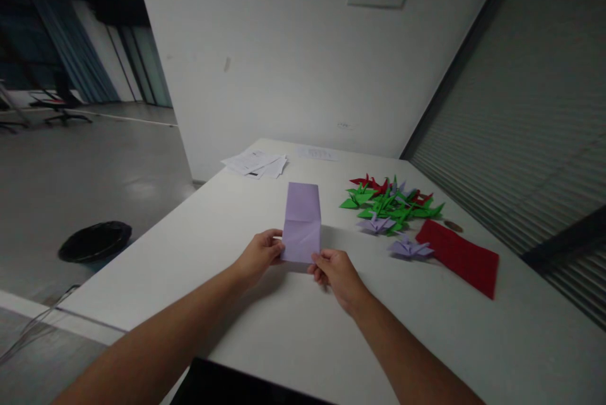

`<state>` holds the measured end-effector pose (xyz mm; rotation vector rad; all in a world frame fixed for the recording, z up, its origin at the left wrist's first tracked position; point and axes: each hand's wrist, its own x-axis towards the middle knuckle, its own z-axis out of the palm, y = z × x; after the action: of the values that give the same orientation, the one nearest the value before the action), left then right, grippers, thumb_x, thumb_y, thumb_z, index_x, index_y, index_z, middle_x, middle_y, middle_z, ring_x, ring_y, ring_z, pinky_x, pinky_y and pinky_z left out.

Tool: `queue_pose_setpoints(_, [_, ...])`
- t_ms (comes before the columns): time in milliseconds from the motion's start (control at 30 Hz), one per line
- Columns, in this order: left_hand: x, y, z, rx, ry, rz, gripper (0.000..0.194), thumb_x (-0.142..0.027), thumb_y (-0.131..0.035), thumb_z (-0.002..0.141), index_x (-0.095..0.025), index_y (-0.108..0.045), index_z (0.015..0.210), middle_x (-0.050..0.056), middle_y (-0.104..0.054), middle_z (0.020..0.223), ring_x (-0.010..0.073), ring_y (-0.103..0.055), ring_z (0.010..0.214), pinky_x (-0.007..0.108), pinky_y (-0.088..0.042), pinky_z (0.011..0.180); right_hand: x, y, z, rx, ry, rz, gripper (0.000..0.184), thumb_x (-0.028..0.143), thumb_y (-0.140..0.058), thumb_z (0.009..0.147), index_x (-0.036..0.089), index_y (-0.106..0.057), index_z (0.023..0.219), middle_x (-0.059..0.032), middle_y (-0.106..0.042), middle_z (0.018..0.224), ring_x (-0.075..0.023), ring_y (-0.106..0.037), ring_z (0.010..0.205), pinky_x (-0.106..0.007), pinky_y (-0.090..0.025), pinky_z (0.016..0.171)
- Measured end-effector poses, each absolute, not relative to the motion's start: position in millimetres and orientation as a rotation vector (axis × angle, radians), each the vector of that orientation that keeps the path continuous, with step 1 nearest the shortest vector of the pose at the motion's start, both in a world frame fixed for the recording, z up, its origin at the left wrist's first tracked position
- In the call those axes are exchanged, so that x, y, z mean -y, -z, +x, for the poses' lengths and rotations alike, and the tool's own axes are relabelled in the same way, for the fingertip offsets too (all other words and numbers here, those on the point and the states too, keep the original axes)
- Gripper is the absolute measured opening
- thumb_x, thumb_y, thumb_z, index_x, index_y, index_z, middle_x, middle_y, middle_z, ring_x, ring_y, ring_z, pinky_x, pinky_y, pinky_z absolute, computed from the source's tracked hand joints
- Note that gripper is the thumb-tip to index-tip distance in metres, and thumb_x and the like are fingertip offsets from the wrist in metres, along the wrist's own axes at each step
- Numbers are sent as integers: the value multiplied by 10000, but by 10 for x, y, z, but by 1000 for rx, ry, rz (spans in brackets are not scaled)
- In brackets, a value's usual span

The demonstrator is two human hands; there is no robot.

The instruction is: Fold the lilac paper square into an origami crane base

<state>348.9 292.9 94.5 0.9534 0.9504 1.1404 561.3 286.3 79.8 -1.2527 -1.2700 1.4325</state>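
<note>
A lilac sheet of paper [302, 219], folded into a long strip with a crease across it, lies on the white table [246, 203] in front of me. My left hand [259, 257] pinches its near left corner with curled fingers. My right hand [337, 275] pinches the near right corner, fingers closed on the edge. Both hands rest low over the tabletop.
Right of the sheet lies a heap of folded paper figures [391, 202] in green, red and lilac, then a red paper stack [461, 255]. White printed sheets [255, 163] lie at the table's far end. A black bin [95, 241] stands on the floor to the left.
</note>
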Motion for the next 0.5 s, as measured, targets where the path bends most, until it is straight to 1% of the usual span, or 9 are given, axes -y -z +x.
queue_pose_setpoints(167, [-2931, -937, 3488, -963, -1151, 949, 412, -307, -840, 673, -146, -667, 1009, -7, -646, 729, 139, -617, 679, 294, -546, 682, -2870, -789, 5608, 1233, -1432, -1257, 446, 584, -794, 700, 163, -660, 641, -48, -665, 563, -106, -530, 441, -230, -397, 436])
queue_pose_setpoints(300, [-2926, -962, 3491, -976, -1168, 926, 413, -283, -832, 663, -146, -654, 1009, -7, -654, 742, 140, -625, 681, 298, -553, 687, -2870, -800, 5625, 1190, -1403, -1260, 427, 563, -803, 697, 163, -660, 653, -48, -682, 586, -102, -536, 450, -224, -398, 441])
queue_pose_setpoints(500, [-2924, -972, 3485, -979, -1151, 925, 443, -293, -831, 666, -141, -632, 1031, 2, -667, 745, 147, -635, 685, 315, -563, 704, -2879, -824, 5644, 1193, -1397, -1251, 398, 541, -794, 693, 161, -677, 678, -56, -702, 617, -106, -544, 459, -220, -390, 433])
